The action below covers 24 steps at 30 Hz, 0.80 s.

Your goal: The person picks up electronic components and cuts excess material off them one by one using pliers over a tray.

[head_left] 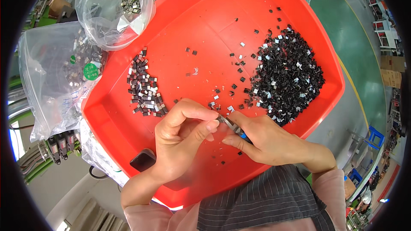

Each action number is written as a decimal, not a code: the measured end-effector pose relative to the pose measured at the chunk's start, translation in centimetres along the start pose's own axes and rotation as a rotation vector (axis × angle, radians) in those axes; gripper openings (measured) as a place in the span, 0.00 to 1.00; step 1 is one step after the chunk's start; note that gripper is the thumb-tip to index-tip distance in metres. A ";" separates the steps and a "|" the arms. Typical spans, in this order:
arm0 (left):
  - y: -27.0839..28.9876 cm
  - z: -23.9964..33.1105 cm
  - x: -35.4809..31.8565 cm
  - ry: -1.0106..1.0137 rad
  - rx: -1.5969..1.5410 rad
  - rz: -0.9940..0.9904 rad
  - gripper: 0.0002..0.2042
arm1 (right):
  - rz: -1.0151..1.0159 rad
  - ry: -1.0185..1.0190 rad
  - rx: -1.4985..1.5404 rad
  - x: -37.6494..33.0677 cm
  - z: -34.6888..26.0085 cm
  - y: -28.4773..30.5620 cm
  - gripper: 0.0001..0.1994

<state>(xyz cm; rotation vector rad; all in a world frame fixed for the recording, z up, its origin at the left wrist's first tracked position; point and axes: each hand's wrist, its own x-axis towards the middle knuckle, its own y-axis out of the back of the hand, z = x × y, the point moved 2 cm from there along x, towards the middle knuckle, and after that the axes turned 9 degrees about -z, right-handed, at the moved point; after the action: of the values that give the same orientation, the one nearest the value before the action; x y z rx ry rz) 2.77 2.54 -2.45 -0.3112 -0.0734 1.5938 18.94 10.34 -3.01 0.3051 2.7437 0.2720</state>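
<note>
While bent over a big red tray, two bare hands meet near its front edge. Left hand curled up, thumb and pointer finger pinched tight on something very small, too tiny to make out. Right hand wrapped around a small cutting tool with a blue grip and a thin metal tip, fingers closed on it. Tool tip touching the pinched fingertips of the left hand, right between both hands. Big heap of little black bits lying on the right side of the tray, some with shiny silver spots. Smaller bunch of grey and black bits lying on the left side, well apart from the heap. Loose bits scattered in the middle, a few just beside the hands. Dark flat block resting at the tray's near left rim, close to the left wrist. Clear plastic bags with more small parts sitting past the left and top edge of the tray. Striped dark cloth at the bottom, under the right arm.
</note>
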 end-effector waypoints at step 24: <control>-0.1 1.1 0.5 0.197 0.198 -0.037 0.06 | 0.018 0.020 -0.112 -0.2 0.0 -0.1 0.16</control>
<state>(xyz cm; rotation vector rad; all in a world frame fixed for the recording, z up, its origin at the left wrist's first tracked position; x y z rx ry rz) 2.61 3.22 -1.42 -0.3080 0.2277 1.5125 19.06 10.17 -2.95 0.2984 2.7337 0.4345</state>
